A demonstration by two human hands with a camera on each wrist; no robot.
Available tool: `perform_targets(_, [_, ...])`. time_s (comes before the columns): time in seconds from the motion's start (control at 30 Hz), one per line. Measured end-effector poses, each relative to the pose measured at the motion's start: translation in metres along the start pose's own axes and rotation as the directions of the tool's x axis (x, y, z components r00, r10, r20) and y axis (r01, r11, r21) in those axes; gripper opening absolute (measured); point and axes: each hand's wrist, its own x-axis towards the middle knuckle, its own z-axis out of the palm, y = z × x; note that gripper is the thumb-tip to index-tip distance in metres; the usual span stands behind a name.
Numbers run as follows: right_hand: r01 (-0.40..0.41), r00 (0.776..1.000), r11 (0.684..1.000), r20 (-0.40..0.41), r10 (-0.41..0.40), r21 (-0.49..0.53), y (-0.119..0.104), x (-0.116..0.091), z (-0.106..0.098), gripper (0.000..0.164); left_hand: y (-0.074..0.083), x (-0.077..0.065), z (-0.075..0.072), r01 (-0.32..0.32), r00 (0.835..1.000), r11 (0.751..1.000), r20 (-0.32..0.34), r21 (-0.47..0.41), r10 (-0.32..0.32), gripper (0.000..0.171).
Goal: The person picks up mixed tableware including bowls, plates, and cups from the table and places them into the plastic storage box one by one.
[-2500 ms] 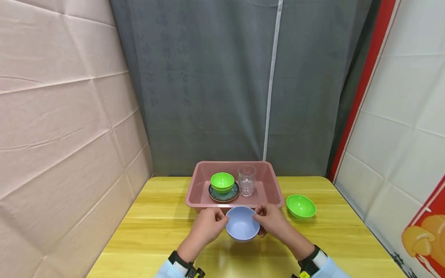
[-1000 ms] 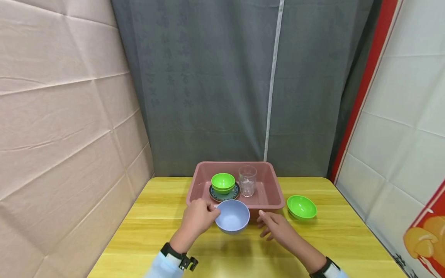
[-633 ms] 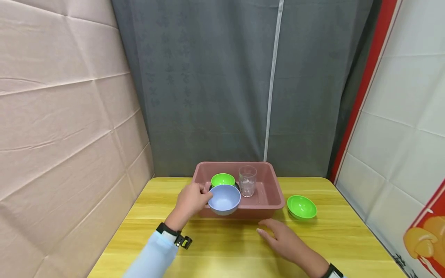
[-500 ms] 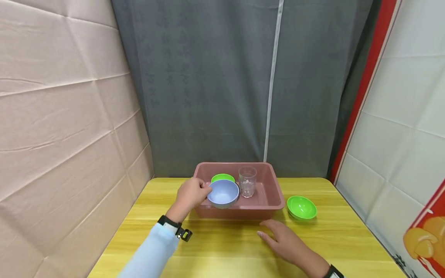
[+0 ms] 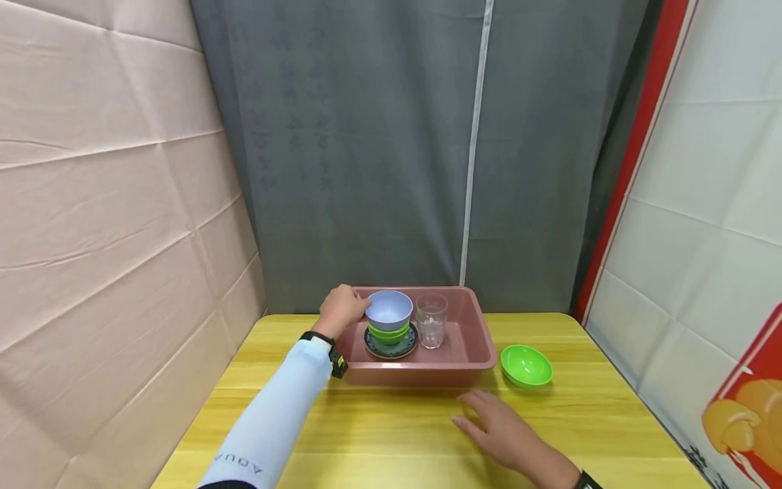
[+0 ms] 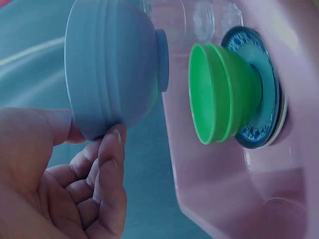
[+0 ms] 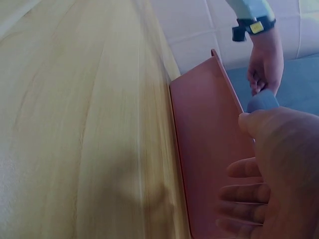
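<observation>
My left hand (image 5: 342, 310) pinches the rim of a light blue bowl (image 5: 389, 311) between thumb and fingers, over the pink basin (image 5: 421, 375). Below it sit two nested green bowls (image 6: 224, 94) on small blue-patterned plates (image 6: 261, 127); the left wrist view shows a gap between the blue bowl's foot and the green ones. A clear drinking glass (image 5: 432, 322) stands beside them in the basin. My right hand (image 5: 497, 429) is over the table before the basin, holding nothing, with fingers loosely spread.
Another green bowl (image 5: 527, 367) rests on the wooden table (image 5: 397, 435), right of the basin. A grey curtain (image 5: 366, 156) hangs behind the table. Pale fabric walls (image 5: 122, 224) close off both sides.
Both hands held the blue bowl at first; the right let go and drew back toward the near right. My left hand carried the bowl forward and left, over the green bowls.
</observation>
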Motion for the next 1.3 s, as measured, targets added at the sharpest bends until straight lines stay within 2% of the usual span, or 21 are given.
perform_targets(0.17, [0.014,1.000,1.000,-0.011,-0.014,-0.020,0.000,-0.002,0.000,0.040,-0.003,0.022,0.010,0.062,0.998,0.998,0.027,-0.019,-0.061,0.041])
perform_targets(0.43, [0.005,0.999,1.000,0.035,-0.005,-0.001,0.001,-0.007,-0.001,0.041,-0.016,0.043,0.030,0.177,0.980,0.982,0.100,-0.068,-0.170,0.017])
perform_targets(0.53, [0.001,0.998,1.000,0.055,-0.002,0.013,0.002,-0.008,-0.002,0.042,-0.019,0.047,0.034,0.202,0.974,0.976,0.117,-0.077,-0.192,0.018])
perform_targets(0.7, [-0.001,0.998,1.000,0.065,0.000,0.013,0.003,-0.010,-0.003,0.041,-0.021,0.052,0.038,0.230,0.966,0.971,0.137,-0.071,-0.219,0.032])
perform_targets(0.77, [0.000,0.998,1.000,0.063,-0.001,0.011,0.004,-0.010,-0.003,0.041,-0.021,0.053,0.039,0.252,0.961,0.964,0.141,-0.090,-0.238,0.039])
perform_targets(0.87, [-0.004,0.998,1.000,0.064,0.003,0.012,0.004,-0.011,-0.004,0.041,-0.019,0.053,0.040,0.273,0.957,0.954,0.139,-0.123,-0.256,0.039])
perform_targets(0.97, [-0.018,0.997,1.000,0.077,0.016,0.023,0.004,-0.012,-0.004,0.043,-0.018,0.051,0.042,0.269,0.959,0.953,0.129,-0.141,-0.252,0.032])
perform_targets(1.13, [-0.055,0.992,0.998,0.112,0.051,0.035,0.005,-0.014,-0.006,0.044,-0.018,0.050,0.045,0.244,0.965,0.963,0.123,-0.111,-0.231,0.014])
perform_targets(1.3, [-0.066,0.991,0.997,0.118,0.060,0.042,0.006,-0.015,-0.008,0.043,-0.019,0.053,0.048,0.234,0.966,0.967,0.140,-0.101,-0.219,0.011])
